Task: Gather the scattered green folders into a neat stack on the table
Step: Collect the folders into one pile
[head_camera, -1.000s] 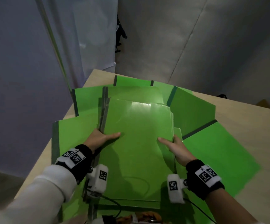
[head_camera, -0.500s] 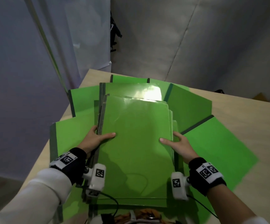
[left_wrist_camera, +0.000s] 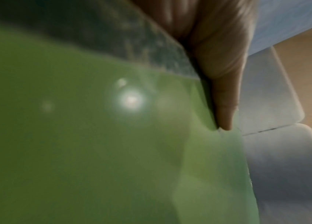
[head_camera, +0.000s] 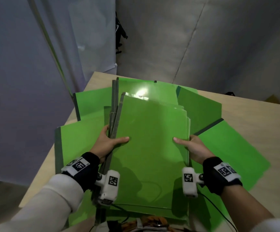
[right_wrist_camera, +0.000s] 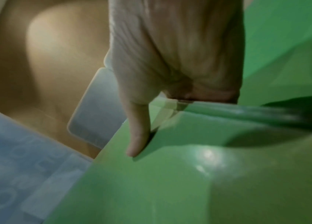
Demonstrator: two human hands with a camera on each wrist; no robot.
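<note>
I hold a stack of green folders (head_camera: pixel 151 139) with grey spines between both hands, above the folders that lie on the table. My left hand (head_camera: pixel 109 141) grips its left spine edge, thumb on top and fingers underneath. My right hand (head_camera: pixel 192 146) grips the right edge the same way. The left wrist view shows my thumb (left_wrist_camera: pixel 226 106) pressed on the green cover (left_wrist_camera: pixel 93 136). In the right wrist view my thumb (right_wrist_camera: pixel 137 133) lies on the cover (right_wrist_camera: pixel 189 174). The held folders are not squared; their far-right corners are staggered.
Loose green folders lie fanned on the wooden table (head_camera: pixel 253 114): one at the left (head_camera: pixel 82 139), one at the back left (head_camera: pixel 94 101), one at the back (head_camera: pixel 146 87), one at the back right (head_camera: pixel 201 108), one at the right (head_camera: pixel 228 148). Grey walls stand behind.
The stack has come up off the spread folders and closer to me. Both hands have shifted further round its side edges, with the thumbs still on top.
</note>
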